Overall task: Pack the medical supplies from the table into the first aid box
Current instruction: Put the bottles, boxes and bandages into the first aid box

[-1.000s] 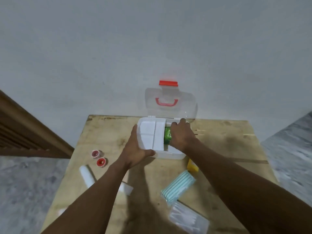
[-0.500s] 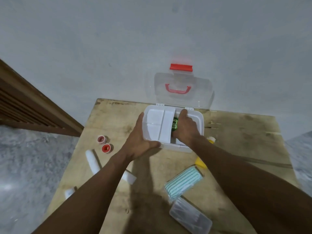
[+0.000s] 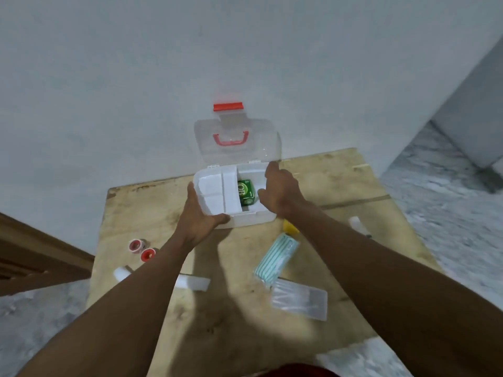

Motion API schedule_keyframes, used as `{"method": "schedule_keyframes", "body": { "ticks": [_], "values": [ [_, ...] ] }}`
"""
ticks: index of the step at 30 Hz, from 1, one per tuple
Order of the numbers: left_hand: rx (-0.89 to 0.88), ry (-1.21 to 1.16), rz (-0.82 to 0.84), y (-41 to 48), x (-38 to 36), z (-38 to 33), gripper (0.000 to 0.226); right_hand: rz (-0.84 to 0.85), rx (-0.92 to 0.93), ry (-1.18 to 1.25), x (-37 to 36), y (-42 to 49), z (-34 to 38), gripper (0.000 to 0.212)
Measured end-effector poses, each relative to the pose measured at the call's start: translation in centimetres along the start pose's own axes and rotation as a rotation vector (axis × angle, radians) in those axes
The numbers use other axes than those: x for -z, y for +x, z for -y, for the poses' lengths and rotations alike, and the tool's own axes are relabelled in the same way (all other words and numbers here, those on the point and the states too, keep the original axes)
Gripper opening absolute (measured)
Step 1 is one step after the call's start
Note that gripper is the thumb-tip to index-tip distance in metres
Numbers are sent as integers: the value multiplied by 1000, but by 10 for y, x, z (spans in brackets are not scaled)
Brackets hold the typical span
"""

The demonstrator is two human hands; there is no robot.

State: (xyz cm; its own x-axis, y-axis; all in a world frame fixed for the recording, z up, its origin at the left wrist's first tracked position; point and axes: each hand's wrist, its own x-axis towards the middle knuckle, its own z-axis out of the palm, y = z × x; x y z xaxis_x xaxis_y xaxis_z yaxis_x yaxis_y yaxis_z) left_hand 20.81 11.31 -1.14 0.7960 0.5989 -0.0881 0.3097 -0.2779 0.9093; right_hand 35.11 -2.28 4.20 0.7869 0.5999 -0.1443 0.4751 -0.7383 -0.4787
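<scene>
Left hand (image 3: 200,217) grips the box (image 3: 245,219) corner, steadying it; right hand (image 3: 280,190) hovers spread and empty over the green packet (image 3: 247,191), apparently just placed inside.

Wooden table (image 3: 340,186), stained, set against a wall. On it: open first aid box (image 3: 253,217) at the far edge; two red-capped tape rolls (image 3: 142,250) at left; white rolls (image 3: 192,282); yellow item (image 3: 290,227); striped mask pack (image 3: 276,258); clear packet (image 3: 299,299); small white bottle (image 3: 356,223) at right
</scene>
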Motion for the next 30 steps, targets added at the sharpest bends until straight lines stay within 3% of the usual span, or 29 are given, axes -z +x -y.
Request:
{"method": "schedule_keyframes", "body": {
  "ticks": [5,13,21,30],
  "values": [
    [32,-6,3,2,2,5,89,-103,-77,12,0,-59,-3,39],
    [79,-24,-2,1,1,11,93,84,-361,-40,-32,-104,-31,57],
    [117,-12,-28,7,-1,18,105,78,-427,76,-58,-99,-32,54],
    [74,-5,-43,7,-2,18,97,32,-476,187,-61,-88,-24,53]
  ]
}}
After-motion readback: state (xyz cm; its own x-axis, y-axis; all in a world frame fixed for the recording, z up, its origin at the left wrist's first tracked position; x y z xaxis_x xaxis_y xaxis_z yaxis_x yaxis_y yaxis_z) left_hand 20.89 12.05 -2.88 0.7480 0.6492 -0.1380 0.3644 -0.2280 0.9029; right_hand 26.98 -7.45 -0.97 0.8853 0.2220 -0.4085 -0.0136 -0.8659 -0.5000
